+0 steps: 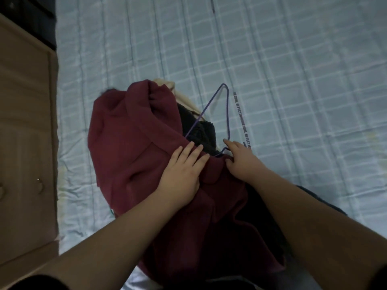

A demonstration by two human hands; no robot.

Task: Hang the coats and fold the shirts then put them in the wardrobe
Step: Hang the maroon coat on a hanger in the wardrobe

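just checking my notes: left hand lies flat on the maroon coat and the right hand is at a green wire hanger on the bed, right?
Not quite: the hanger is purple, not green, as the head view shows. The left hand does lie flat on the maroon coat, and the right hand is at the hanger on the bed.

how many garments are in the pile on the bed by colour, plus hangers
maroon coat: 1
black fleecy garment: 1
cream garment: 1, mostly hidden
purple hanger: 1
total: 4 things, though more may lie hidden under the pile

Bedroom: quilted bed, wooden wardrobe
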